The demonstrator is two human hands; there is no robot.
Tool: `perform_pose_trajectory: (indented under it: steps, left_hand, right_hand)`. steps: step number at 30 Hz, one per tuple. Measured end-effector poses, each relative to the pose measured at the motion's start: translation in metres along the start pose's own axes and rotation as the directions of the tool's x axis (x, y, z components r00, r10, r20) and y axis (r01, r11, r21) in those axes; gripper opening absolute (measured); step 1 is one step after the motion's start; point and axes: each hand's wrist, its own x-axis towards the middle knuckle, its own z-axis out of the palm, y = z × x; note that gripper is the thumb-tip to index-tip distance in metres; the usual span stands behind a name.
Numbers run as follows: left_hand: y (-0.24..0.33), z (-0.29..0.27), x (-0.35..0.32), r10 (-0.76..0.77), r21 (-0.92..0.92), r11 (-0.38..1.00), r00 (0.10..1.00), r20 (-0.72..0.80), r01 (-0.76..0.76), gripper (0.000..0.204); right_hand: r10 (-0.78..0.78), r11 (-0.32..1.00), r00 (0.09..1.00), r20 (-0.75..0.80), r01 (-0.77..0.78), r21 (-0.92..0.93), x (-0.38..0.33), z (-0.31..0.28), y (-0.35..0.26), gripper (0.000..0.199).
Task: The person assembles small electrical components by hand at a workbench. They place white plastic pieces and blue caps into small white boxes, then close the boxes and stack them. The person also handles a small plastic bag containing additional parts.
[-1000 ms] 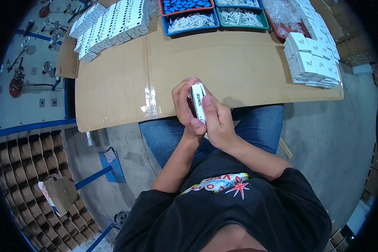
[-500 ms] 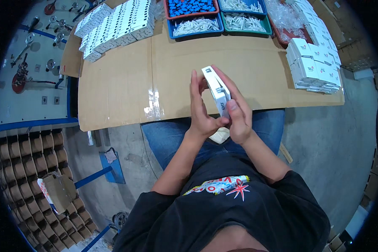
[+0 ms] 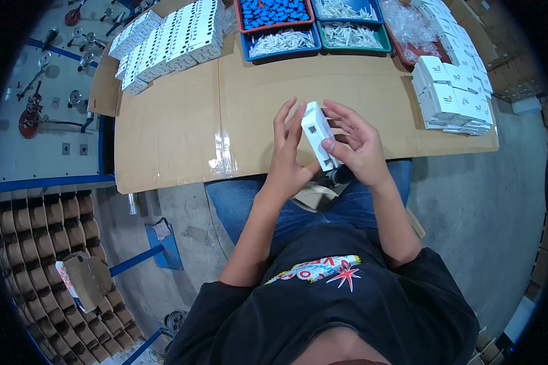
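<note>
A small white carton is held tilted over the near edge of the cardboard-covered table, with a narrow face carrying a dark square mark turned up. My left hand cups its left side, the fingertips by the upper end and the thumb near the lower end. My right hand grips it from the right. The right thumb presses on its edge, while the other fingers are curved and partly spread behind it. Parts of the fingers on the far side are hidden by the carton.
Stacks of white cartons stand at the table's back left and right. Between them are a red tray of blue pieces, a blue tray and a green tray of white pieces, and clear plastic bags. Cardboard covers the table.
The carton has turned so a different narrow face shows, its end flap no longer visibly gaping. My right hand has shifted right and spread its fingers; my left hand has moved slightly left.
</note>
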Motion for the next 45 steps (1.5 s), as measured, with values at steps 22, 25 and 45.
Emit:
perform_pose_trajectory:
  steps: [22, 25, 45]
  left_hand:
    - [0.022, 0.039, 0.003, -0.55, -0.888, 0.324, 0.829, 0.104, 0.326, 0.065]
    - [0.031, 0.043, 0.004, -0.52, -0.759, 0.555, 0.854, 0.002, 0.339, 0.075]
    - [0.014, 0.041, -0.005, -0.616, -0.834, 0.456, 0.786, -0.042, 0.312, 0.086]
  right_hand:
    - [-0.328, 0.902, 0.944, 0.025, 0.321, -0.288, 0.005, 0.023, 0.02, 0.049]
    - [-0.438, 0.825, 0.899, 0.007, 0.406, -0.392, 0.003, 0.032, 0.021, 0.044]
    - [-0.366, 0.919, 0.93, 0.022, 0.365, -0.151, 0.002, 0.038, 0.03, 0.046]
